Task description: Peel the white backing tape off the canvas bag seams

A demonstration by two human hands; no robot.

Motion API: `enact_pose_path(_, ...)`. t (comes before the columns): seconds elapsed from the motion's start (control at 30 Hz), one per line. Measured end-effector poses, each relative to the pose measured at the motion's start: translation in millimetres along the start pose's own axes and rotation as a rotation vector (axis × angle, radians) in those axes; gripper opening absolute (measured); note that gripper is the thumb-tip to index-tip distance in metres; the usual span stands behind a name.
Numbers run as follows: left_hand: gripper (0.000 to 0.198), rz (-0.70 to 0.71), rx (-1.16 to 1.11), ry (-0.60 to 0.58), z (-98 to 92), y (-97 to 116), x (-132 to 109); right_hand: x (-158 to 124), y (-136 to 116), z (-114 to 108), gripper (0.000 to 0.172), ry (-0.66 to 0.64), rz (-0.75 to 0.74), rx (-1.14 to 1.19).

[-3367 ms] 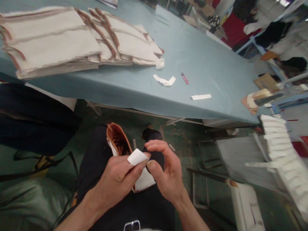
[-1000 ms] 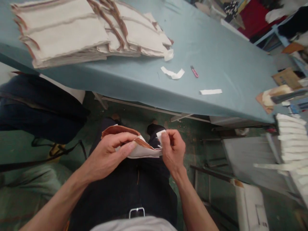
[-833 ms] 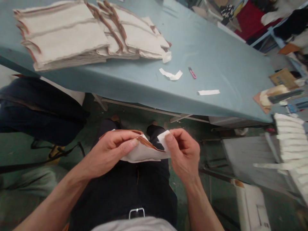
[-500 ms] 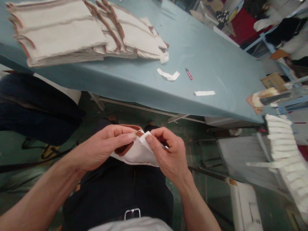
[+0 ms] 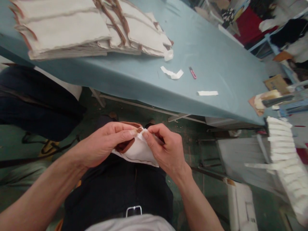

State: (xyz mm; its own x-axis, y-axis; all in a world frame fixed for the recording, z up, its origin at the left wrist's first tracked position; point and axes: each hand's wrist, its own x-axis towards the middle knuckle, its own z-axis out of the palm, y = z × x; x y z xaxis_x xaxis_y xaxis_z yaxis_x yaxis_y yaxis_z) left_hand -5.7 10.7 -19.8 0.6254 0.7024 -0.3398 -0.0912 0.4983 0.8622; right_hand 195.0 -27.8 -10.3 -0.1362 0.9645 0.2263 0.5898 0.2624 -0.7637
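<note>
In front of my waist I hold a white fabric piece with brown edging (image 5: 138,153); it looks like a sewn pouch or panel. My left hand (image 5: 106,141) is closed on its brown-edged left part, thumb on top and fingers behind. The thumb and forefinger of my right hand (image 5: 166,147) pinch a small white strip (image 5: 142,134) against the upper edge of the piece. Both thumbs are close together there. The right hand's other fingers curl in behind, and what they touch is hidden.
A blue-covered table (image 5: 216,67) stands ahead, with a stack of white brown-edged pieces (image 5: 67,32) at its left. White strips (image 5: 207,93) and a small pink cutter (image 5: 192,72) lie near its front. A dark cloth heap (image 5: 38,99) is at left, a white pleated stack (image 5: 284,154) at right.
My right hand has moved slightly left and up, bringing its thumb nearer the left thumb. The left hand keeps its hold. The table has shifted a little in view as my head moved.
</note>
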Motion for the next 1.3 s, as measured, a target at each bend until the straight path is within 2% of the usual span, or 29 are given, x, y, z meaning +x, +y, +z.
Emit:
enact_pose_path(0.27,0.042,0.012,0.007,0.062,3.0,0.5,-1.1,-4.0,-3.8,11.4,0.022,0.101,-0.059,-0.157)
enact_pose_path(0.43,0.042,0.068,0.094,0.131,0.1,-6.4,-1.9,-3.5,-6.3,17.1,0.023,0.134,-0.054,-0.191)
enact_pose_path(0.57,0.043,0.121,0.133,0.139,-3.0,-11.5,-3.3,-4.2,-7.2,22.3,0.023,0.179,-0.050,-0.197)
enact_pose_path(0.8,0.022,0.131,0.143,0.204,2.9,-10.3,-2.5,-8.5,-7.7,30.1,0.023,0.205,-0.028,-0.196)
enact_pose_path(1.07,0.027,0.239,0.637,0.405,21.3,-11.8,-15.8,-15.7,-9.1,32.4,0.023,0.227,-0.083,-0.193)
enact_pose_path(1.3,0.024,0.344,0.864,0.589,29.6,-23.9,-21.3,-16.4,-12.3,28.1,0.028,0.164,-0.108,-0.273)
